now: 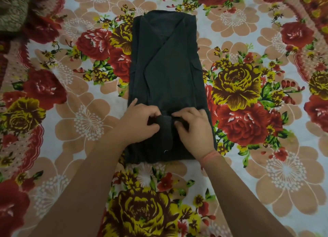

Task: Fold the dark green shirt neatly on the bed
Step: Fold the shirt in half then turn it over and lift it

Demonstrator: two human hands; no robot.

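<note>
Nearest me, my left hand [140,120] and right hand [190,123] sit close together on the near end of the dark green shirt [166,73], each w/ fingers curled shut on a small raised bunch of cloth at the center strip. Shirt lies mid-bed on the floral bedsheet [248,148], already narrowed to a long rectangle, sides lapped in, running away from me. I'd judge it light, soft, floppy, no stiffness, so pinching the middle will sag it; better hold the near corners, both hands apart. Far end looks flat.
</note>
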